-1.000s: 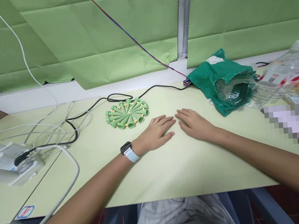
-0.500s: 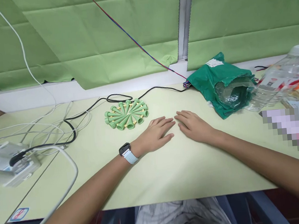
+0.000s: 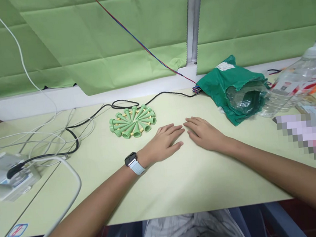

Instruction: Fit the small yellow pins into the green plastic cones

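Note:
My left hand [image 3: 165,143] lies flat on the pale table [image 3: 192,189], fingers stretched out, holding nothing. A watch [image 3: 134,162] with a light blue band is on that wrist. My right hand [image 3: 203,132] also rests palm down with its fingers extended, and its fingertips are close to those of the left. Just beyond the left hand, a ring of green plastic spikes [image 3: 133,122] lies with the points meeting in the middle and small yellowish parts between the outer ends. An opened green plastic bag [image 3: 232,88] sits beyond my right hand.
A large clear bottle [image 3: 290,84] lies tilted beside the bag at the right. Near it is a blurred-out flat item [image 3: 300,132]. At the left stand a white power strip [image 3: 19,178] and tangled white cables [image 3: 45,132]. A black cable [image 3: 97,114] runs along the back.
The view has shifted very slightly, so everything sits a little further left. Both hands stay in place on the table.

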Motion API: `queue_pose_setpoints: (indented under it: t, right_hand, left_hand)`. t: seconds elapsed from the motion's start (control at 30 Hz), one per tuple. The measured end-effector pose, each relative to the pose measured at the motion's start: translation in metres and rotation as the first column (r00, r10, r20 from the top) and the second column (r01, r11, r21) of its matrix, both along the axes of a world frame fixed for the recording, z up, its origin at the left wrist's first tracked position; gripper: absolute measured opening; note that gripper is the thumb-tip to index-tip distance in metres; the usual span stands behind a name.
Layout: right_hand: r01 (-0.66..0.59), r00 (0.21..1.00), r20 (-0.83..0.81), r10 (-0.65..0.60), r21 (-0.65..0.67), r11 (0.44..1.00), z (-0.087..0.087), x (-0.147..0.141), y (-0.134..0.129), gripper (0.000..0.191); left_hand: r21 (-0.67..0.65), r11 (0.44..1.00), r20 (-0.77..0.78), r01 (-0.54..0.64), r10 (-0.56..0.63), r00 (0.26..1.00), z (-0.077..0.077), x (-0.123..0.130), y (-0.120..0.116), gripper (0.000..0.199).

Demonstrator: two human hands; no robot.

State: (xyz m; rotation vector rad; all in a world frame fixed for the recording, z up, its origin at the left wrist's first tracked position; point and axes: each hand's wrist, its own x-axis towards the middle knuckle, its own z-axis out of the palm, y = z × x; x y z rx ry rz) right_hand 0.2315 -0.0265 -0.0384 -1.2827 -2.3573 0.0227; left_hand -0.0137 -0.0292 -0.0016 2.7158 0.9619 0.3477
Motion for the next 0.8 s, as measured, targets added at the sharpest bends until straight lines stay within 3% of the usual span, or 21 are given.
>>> queue_pose_setpoints:
  t: [0.8]
  right_hand:
    - [0.002,1.0,-0.004,-0.002,-0.005,1.0,-0.0006,-0.0003,0.0,0.045]
  left_hand:
    - [0.002,1.0,-0.007,-0.002,0.002,1.0,0.0008,0.0006,-0.0011,0.055]
